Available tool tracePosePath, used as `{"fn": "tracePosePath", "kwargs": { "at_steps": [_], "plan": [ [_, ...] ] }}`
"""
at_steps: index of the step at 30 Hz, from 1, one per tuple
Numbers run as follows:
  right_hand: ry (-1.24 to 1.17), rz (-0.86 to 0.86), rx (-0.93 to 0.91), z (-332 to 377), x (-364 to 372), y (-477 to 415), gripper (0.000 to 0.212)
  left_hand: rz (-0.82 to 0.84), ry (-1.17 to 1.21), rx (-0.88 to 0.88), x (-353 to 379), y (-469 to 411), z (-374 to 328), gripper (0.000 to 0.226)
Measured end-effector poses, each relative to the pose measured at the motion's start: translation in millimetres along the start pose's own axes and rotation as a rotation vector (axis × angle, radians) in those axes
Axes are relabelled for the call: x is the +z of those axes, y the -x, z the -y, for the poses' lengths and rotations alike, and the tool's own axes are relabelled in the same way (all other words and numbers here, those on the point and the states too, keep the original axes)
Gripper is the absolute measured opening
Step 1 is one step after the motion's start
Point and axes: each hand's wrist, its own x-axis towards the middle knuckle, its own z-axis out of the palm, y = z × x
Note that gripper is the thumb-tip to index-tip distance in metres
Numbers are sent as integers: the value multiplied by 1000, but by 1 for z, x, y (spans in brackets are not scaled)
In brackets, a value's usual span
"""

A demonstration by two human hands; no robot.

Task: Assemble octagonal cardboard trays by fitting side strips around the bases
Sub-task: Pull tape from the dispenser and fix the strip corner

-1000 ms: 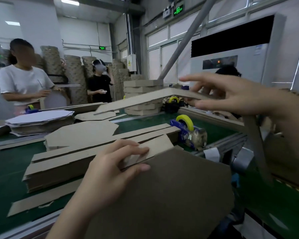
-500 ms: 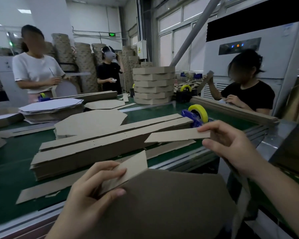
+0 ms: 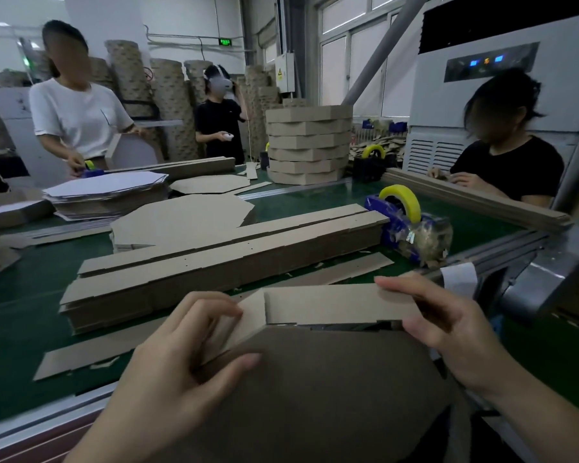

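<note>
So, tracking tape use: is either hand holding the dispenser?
No, the tape dispenser sits on the belt; left hand and right hand hold the side strip.

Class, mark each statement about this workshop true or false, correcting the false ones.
1. Both the left hand and the right hand hold the folded brown cardboard side strip against the brown octagonal cardboard base. True.
2. The tape roll on the blue tape dispenser is red. False: it is yellow.
3. A stack of finished octagonal cardboard trays stands far across the green table. True.
4. The long pile of flat cardboard strips rests on the base. False: it lies on the table beyond it.
</note>
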Motion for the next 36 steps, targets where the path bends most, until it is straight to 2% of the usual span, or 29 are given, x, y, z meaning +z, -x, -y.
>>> {"fn": "tracePosePath", "kwargs": {
  "at_steps": [2, 8, 11, 16, 27, 36],
  "plan": [
    [-19, 23, -1, -1, 0, -1, 38, -30, -44, -2, 8, -8, -11, 47],
    [-164, -36, -54, -2, -16, -8, 43, -98, 137, -60, 16, -14, -14, 59],
    [-224, -35, -48, -3, -21, -8, 33, -107, 150, -67, 15, -13, -16, 61],
    [-127, 36, -65, -3, -19, -9, 37, -126, 163, -68, 15, -9, -20, 58],
    [-167, 76, -76, -4, -20, -10, 38, -161, 217, -71, 9, -1, -22, 53],
    [-101, 136, -61, -4, -13, -14, 36, -72, 159, 0, 7, -1, -15, 48]
  ]
}}
